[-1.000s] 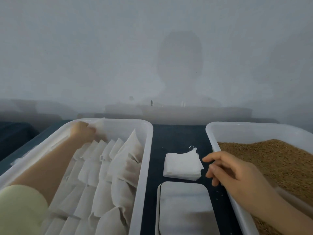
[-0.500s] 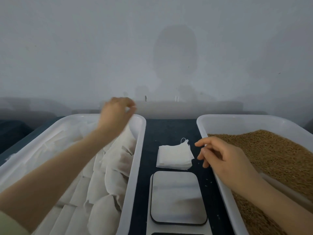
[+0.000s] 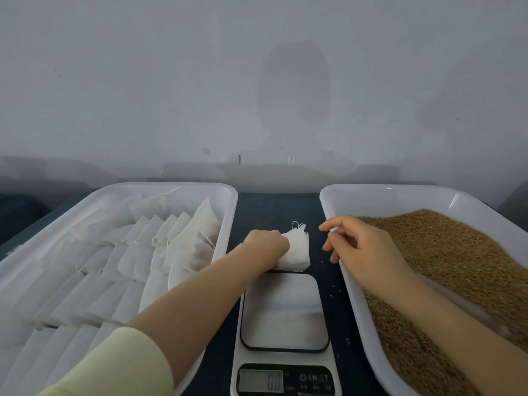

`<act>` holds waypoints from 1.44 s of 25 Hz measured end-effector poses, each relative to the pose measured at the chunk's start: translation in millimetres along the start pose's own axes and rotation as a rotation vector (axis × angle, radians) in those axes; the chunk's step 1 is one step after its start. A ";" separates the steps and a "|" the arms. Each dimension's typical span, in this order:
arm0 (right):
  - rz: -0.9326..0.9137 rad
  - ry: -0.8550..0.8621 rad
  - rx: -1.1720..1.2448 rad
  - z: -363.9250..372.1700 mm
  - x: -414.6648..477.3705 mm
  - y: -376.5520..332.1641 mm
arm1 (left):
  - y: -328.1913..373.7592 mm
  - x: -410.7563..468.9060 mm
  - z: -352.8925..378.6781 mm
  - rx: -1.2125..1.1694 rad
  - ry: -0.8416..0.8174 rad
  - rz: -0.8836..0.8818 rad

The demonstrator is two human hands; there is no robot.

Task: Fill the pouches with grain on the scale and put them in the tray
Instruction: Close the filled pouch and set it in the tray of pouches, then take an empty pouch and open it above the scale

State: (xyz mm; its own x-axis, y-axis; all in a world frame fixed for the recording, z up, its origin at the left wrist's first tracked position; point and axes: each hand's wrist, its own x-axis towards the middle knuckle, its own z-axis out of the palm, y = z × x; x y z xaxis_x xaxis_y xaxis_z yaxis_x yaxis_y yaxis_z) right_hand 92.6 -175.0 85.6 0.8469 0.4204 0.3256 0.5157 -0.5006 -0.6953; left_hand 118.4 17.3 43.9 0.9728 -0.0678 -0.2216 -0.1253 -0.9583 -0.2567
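A small stack of empty white pouches (image 3: 297, 250) lies on the dark table just beyond the scale (image 3: 284, 312). My left hand (image 3: 265, 245) is on the stack's left side, fingers curled onto it. My right hand (image 3: 360, 244) hovers over the near left rim of the grain tray (image 3: 328, 195), fingers loosely curled, holding nothing. Brown grain (image 3: 445, 261) fills that tray on the right. The left tray (image 3: 183, 187) holds several filled white pouches (image 3: 197, 247) in rows. The scale's plate is bare and its display reads 0.0.
A grey wall runs behind the table. A few loose grains lie on the dark table surface (image 3: 277, 207) between the scale and the grain tray. The two trays flank the scale closely.
My left hand has left the back of the left tray, swung right over its rim and come down on the stack of empty pouches. My right hand has stayed near the grain tray's rim.
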 end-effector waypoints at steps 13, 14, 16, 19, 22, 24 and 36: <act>0.034 0.036 0.015 2.4 -0.2 -1.7 | -23.3 -43.3 -40.7 -1.271 0.437 -0.376; 0.055 0.049 0.062 2.9 0.6 -3.2 | -20.8 -54.0 -41.1 -1.516 0.413 -0.335; 0.101 0.028 0.189 4.3 1.1 -9.8 | -13.5 -78.3 -38.7 -1.898 0.323 -0.229; 0.112 -0.111 0.279 7.9 -1.0 -17.8 | 1.6 -108.4 -25.9 -1.991 0.223 -0.092; 0.088 -0.118 0.319 8.4 -3.8 -21.0 | 14.2 -123.5 -13.9 -1.825 0.186 -0.042; 0.052 -0.095 0.244 7.0 -5.3 -19.4 | 12.7 -125.1 -14.0 -1.793 0.230 -0.048; -0.269 0.156 -0.244 10.4 -13.2 -14.8 | 5.6 -125.1 -14.5 -1.723 0.222 -0.095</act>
State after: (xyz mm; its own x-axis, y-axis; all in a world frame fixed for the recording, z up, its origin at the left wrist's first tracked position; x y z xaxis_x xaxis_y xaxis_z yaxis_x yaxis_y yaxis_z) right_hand 72.4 -165.3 84.9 0.6770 0.4503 0.5822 0.7217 -0.5611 -0.4053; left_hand -1.2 16.3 83.8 0.9883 0.1094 -0.1059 0.1192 -0.1239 0.9851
